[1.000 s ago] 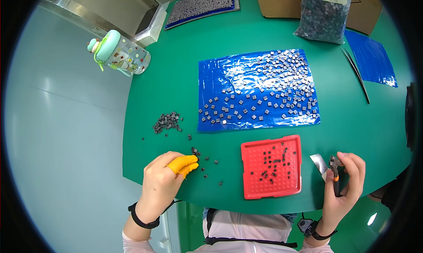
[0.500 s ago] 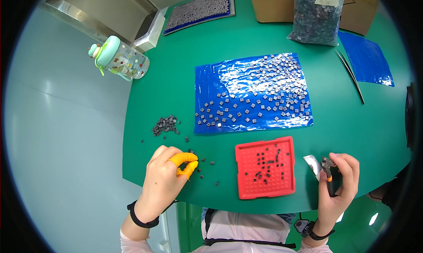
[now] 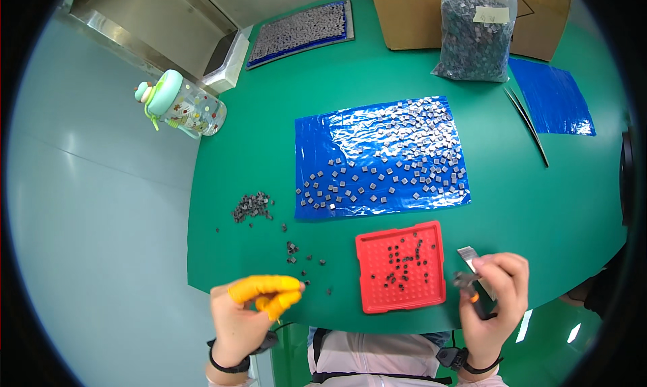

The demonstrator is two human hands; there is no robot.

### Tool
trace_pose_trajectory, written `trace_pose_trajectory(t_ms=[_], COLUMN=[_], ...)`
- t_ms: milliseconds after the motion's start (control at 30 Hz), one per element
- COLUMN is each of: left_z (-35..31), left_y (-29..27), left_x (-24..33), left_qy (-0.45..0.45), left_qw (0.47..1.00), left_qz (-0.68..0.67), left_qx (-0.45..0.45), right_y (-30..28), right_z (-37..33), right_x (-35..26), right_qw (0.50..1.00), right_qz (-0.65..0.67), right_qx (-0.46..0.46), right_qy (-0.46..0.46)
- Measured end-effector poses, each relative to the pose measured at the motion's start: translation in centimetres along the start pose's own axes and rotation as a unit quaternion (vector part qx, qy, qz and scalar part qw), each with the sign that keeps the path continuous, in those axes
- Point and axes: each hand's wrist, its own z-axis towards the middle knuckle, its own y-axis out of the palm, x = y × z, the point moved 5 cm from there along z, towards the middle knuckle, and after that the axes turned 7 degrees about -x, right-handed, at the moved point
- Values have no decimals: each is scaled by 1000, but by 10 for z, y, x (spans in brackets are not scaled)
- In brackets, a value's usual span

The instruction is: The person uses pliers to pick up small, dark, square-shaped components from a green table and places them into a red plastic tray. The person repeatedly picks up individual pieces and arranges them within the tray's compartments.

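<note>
My left hand (image 3: 242, 316) wears yellow finger covers on thumb and forefinger. Their tips are pinched together near the table's front edge, on what looks like a small grey piece (image 3: 302, 287). Several loose dark pieces (image 3: 291, 248) lie just beyond it. My right hand (image 3: 497, 296) is closed around small pliers (image 3: 465, 281) with dark handles and orange bands, its jaws blurred and pointing left. Beside and partly behind the pliers is a flat silver strip (image 3: 466, 253). Between my hands sits a red dimpled tray (image 3: 367, 299) holding scattered small dark pieces.
Square grey pieces cover much of a blue sheet (image 3: 313, 137) mid-table. At left are a dark heap (image 3: 251, 206) and a water bottle (image 3: 195, 110). Farther back stand a filled tray (image 3: 300, 33), a plastic bag (image 3: 474, 43) and a cardboard box (image 3: 408, 16). Tweezers (image 3: 529, 127) lie right.
My left hand has drawn back toward the table's front edge, fingers still pinched. My right hand has moved left with the pliers, closer to the red tray. The whole view has shifted slightly.
</note>
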Motion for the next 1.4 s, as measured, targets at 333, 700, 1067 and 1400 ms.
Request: trace_pose_trajectory(t_ms=[333,700,1067,1400], left_z=[-9,-16,-19,-22], left_y=[66,64,69,73], left_x=[-14,-5,-14,-13], left_qy=[-73,143,217,219], left_qw=[905,940,962,958], left_qz=[-419,-310,-166,-179], left_qx=[-22,9,-7,42], right_y=[34,37,37,36], right_z=[-3,-4,-1,-8], right_x=[-34,-30,-29,-23], right_qw=[984,984,983,976], right_qz=[70,48,21,49], right_qx=[-135,-148,-160,-185], right_qy=[-94,-88,-89,-104])
